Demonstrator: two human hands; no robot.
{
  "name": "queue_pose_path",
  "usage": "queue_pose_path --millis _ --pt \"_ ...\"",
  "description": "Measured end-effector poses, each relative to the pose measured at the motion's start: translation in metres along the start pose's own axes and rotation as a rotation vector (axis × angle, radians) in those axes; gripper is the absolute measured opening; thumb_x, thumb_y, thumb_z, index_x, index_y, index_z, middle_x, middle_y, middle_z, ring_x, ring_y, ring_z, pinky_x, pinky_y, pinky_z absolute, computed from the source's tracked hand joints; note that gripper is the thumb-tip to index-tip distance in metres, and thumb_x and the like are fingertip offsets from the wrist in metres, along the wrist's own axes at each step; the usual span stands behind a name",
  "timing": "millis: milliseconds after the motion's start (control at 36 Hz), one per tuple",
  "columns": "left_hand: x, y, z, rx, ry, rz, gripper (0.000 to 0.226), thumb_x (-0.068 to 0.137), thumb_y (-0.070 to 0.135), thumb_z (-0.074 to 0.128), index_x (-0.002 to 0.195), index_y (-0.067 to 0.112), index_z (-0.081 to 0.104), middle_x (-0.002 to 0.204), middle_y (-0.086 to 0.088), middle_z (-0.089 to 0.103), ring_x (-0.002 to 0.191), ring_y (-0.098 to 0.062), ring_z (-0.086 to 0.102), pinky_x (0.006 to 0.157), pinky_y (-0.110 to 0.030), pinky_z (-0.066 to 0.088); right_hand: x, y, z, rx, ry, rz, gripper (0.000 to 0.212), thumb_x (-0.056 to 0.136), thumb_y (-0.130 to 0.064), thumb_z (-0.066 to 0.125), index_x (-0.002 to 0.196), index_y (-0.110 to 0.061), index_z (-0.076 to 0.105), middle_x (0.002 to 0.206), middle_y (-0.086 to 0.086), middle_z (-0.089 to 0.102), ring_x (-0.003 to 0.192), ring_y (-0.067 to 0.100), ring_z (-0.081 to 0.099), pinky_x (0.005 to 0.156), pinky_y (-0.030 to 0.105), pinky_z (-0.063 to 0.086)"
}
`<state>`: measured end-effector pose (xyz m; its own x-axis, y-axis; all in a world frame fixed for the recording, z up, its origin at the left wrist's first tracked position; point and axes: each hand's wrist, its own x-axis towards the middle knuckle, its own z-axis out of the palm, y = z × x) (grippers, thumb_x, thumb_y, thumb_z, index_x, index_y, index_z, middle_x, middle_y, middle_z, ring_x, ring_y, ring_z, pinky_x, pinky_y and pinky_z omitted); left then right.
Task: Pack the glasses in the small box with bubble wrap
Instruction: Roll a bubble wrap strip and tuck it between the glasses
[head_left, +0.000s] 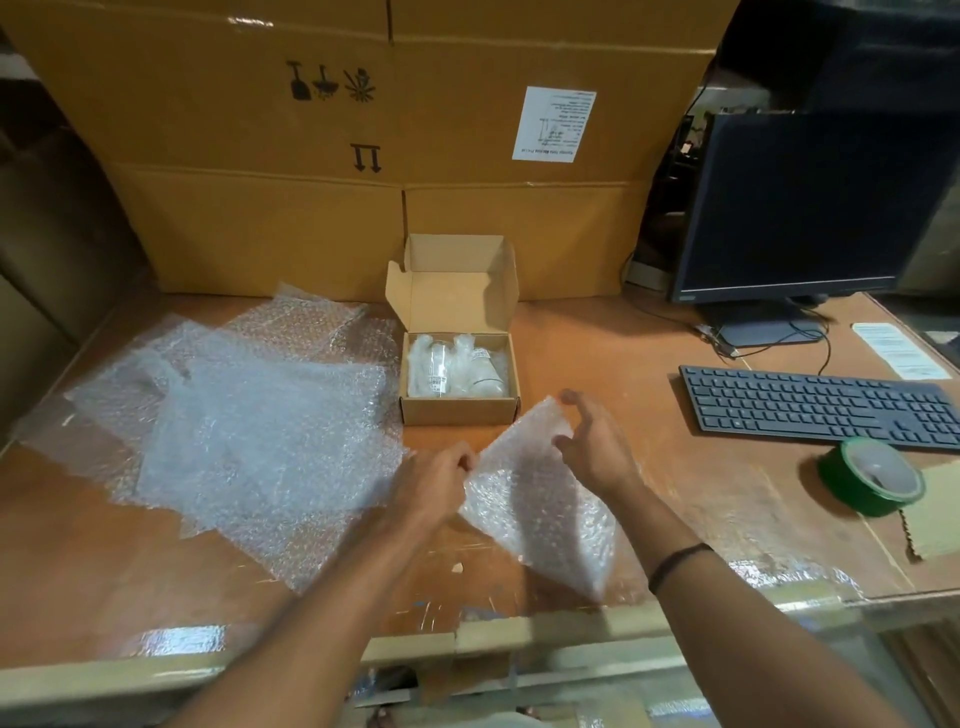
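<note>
A small cardboard box (459, 409) stands open on the brown table, its lid flipped up behind. Inside lie two glasses (454, 369) side by side, wrapped in bubble wrap. Just in front of the box I hold a small bubble wrap sheet (537, 512) above the table. My left hand (434, 480) pinches its left edge. My right hand (592, 434) grips its upper right corner with fingers curled around it. The sheet hangs down toward the table's near edge.
Several loose bubble wrap sheets (249, 415) lie spread left of the box. A green tape roll (870, 475) sits at the right, behind it a black keyboard (815, 405) and a monitor (810, 208). Large cartons (332, 156) wall the back of the table.
</note>
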<state>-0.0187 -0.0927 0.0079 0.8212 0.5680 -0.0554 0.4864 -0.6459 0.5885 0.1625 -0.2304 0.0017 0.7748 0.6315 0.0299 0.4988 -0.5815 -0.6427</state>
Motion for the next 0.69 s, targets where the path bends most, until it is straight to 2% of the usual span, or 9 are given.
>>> queue_pose_path --millis 111,194,250,333,389,417,472,528,694 --pt "0.008 -0.002 -0.016 -0.012 0.164 0.106 0.019 0.093 0.009 0.057 0.102 0.022 0.067 0.089 0.008 0.062 0.087 -0.017 0.058 0.072 -0.031 0.048 0.011 -0.002 -0.002 0.189 -0.070 0.063 0.071 0.078 -0.006 0.075 0.141 -0.020 0.045 0.131 -0.008 0.052 0.111 0.013 0.053 0.094 0.030 0.046" --pt "0.015 -0.004 -0.021 -0.063 0.203 0.132 0.023 0.093 0.018 0.061 0.116 0.024 0.063 0.099 0.002 0.064 0.092 -0.018 0.060 0.078 -0.033 0.051 0.014 -0.007 -0.002 0.283 -0.105 0.169 0.032 0.083 -0.011 0.075 0.113 -0.010 0.062 0.085 0.005 0.069 0.060 0.005 0.060 0.062 0.023 0.046" --pt "0.018 -0.004 -0.024 -0.129 0.251 0.100 0.036 0.090 0.024 0.067 0.124 0.028 0.057 0.107 0.006 0.063 0.098 -0.013 0.059 0.078 -0.030 0.049 0.015 -0.011 -0.002 0.363 -0.078 0.211 0.013 0.089 -0.011 0.070 0.097 -0.001 0.066 0.059 0.008 0.062 0.040 0.004 0.051 0.050 0.021 0.042" --pt "0.018 -0.005 -0.027 -0.352 0.258 -0.064 0.061 0.081 0.026 0.077 0.134 0.029 0.048 0.115 0.014 0.056 0.098 -0.009 0.056 0.074 -0.025 0.043 0.013 -0.009 -0.001 0.564 -0.036 0.257 0.010 0.091 -0.002 0.066 0.097 0.005 0.063 0.061 0.013 0.060 0.040 0.008 0.055 0.046 0.020 0.046" --pt "0.017 -0.011 -0.026 -0.470 0.165 -0.175 0.060 0.078 0.023 0.080 0.130 0.027 0.052 0.116 0.012 0.055 0.100 -0.012 0.057 0.075 -0.026 0.044 0.011 -0.006 0.001 0.640 -0.051 0.295 0.009 0.090 0.002 0.065 0.097 0.007 0.062 0.065 0.012 0.061 0.044 0.011 0.059 0.046 0.022 0.049" --pt "0.017 -0.015 -0.024 -0.511 0.103 -0.206 0.050 0.078 0.021 0.080 0.124 0.022 0.057 0.115 0.009 0.059 0.094 -0.013 0.060 0.072 -0.027 0.046 0.011 -0.004 0.002 0.662 -0.061 0.311 0.006 0.089 0.004 0.065 0.094 0.006 0.062 0.066 0.012 0.061 0.046 0.013 0.060 0.046 0.023 0.050" --pt "0.015 -0.021 -0.021 -0.643 0.009 -0.262 0.029 0.083 0.014 0.075 0.108 0.006 0.062 0.105 -0.009 0.069 0.059 -0.014 0.061 0.051 -0.026 0.046 0.008 -0.001 0.003 0.689 -0.085 0.329 0.004 0.089 0.005 0.065 0.087 0.003 0.062 0.065 0.014 0.062 0.049 0.016 0.062 0.047 0.024 0.051" --pt "0.013 -0.022 -0.017 -0.775 -0.048 -0.321 0.025 0.087 0.007 0.069 0.105 -0.006 0.057 0.098 -0.022 0.068 0.044 -0.014 0.056 0.039 -0.023 0.042 0.007 0.002 0.004 0.710 -0.099 0.356 0.006 0.088 0.004 0.066 0.089 0.008 0.062 0.066 0.017 0.064 0.051 0.018 0.062 0.051 0.026 0.053" --pt "0.011 -0.023 -0.003 -0.876 -0.048 -0.339 0.010 0.087 -0.004 0.064 0.095 0.002 0.064 0.081 -0.016 0.072 0.071 -0.021 0.071 0.063 -0.026 0.057 0.002 0.002 0.003 0.737 -0.095 0.348 0.005 0.084 0.013 0.064 0.083 0.009 0.067 0.078 0.018 0.068 0.072 0.026 0.067 0.063 0.026 0.059"
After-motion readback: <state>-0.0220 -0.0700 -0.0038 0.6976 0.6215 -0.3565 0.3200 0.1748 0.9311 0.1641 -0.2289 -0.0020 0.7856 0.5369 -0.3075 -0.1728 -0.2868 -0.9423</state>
